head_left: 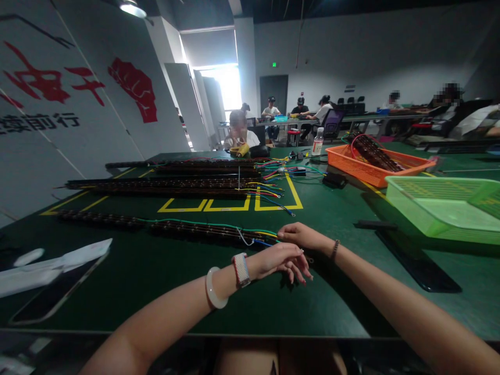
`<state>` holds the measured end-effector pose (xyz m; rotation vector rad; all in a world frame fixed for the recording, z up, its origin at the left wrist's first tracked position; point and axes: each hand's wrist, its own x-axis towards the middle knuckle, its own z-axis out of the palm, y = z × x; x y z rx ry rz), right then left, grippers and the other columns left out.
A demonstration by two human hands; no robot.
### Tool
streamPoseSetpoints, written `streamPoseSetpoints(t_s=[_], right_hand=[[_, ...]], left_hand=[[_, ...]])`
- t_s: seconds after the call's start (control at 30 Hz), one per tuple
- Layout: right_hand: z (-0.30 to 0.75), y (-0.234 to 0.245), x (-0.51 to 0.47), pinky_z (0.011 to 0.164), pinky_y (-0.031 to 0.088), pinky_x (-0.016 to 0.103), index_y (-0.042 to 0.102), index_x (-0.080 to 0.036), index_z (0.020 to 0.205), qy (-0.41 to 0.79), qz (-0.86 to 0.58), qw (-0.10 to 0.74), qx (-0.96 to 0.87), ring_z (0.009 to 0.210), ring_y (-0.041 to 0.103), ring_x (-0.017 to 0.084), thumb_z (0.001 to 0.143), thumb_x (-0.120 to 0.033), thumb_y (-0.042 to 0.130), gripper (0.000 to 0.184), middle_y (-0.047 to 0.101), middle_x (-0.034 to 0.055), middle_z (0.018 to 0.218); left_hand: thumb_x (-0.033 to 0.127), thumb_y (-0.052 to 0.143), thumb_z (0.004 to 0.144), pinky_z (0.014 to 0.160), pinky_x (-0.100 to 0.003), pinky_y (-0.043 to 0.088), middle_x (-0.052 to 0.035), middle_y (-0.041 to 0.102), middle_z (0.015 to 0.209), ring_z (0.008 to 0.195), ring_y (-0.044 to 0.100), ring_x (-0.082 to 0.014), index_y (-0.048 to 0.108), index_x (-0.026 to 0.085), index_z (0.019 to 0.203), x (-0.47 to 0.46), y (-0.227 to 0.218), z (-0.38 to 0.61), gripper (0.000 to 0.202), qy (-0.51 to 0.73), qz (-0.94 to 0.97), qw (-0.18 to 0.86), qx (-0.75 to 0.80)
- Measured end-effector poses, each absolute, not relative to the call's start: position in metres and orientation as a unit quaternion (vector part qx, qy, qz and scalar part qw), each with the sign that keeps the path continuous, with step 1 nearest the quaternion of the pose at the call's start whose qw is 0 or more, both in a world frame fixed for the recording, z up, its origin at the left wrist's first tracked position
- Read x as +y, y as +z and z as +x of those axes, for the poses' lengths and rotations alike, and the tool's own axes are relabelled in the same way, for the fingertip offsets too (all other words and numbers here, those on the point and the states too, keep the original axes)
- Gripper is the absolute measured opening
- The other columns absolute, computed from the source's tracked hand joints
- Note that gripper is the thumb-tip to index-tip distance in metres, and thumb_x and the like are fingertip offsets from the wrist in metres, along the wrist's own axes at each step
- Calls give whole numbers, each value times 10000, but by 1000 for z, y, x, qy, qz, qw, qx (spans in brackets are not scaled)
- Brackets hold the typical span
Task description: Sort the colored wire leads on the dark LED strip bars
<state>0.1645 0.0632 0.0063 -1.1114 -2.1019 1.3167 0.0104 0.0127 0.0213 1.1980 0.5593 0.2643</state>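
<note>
A long dark wire harness (203, 229) lies across the green table in front of me, with green, yellow and blue wires running out of its right end. My right hand (302, 235) is closed, its fingertips pinching the wires (267, 234) at that end. Just in front of it, my left hand (281, 259) hangs palm down with its fingers apart, partly covering the wire ends. A white cable tie (245, 237) sticks out from the harness left of my hands. A ring terminal shows beside my left fingers.
More dark harnesses (164, 185) lie behind, over yellow tape outlines (279, 209). On the right are an orange basket (351, 165) with a harness, a green basket (441, 232) and a black phone-like slab (417, 263). A phone (58, 291) lies left. People sit beyond the table.
</note>
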Motion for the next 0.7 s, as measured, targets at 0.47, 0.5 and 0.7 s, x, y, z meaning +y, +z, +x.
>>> streamPoseSetpoints(t_s=[0.47, 0.5, 0.7], right_hand=[[163, 13, 58, 568, 347, 213, 603, -149, 684, 331, -349, 146, -864, 628, 461, 115, 831, -446, 523, 340, 553, -7, 668], [163, 13, 57, 592, 355, 218, 598, -153, 672, 312, -347, 150, -872, 642, 472, 121, 828, -422, 539, 317, 562, -1, 676], [158, 8, 52, 636, 366, 230, 559, -161, 612, 216, -345, 172, -897, 657, 488, 130, 818, -221, 571, 216, 562, 20, 663]], left_hand=[[335, 419, 858, 670, -310, 493, -143, 682, 769, 675, 660, -189, 632, 83, 735, 10, 18, -1, 353, 130, 482, 830, 250], [335, 425, 859, 685, -314, 493, -147, 684, 783, 690, 663, -193, 636, 80, 749, 9, 18, -2, 349, 130, 476, 834, 247], [339, 408, 869, 782, -331, 477, -164, 690, 866, 799, 666, -210, 658, 61, 842, 14, 13, -10, 375, 151, 393, 872, 249]])
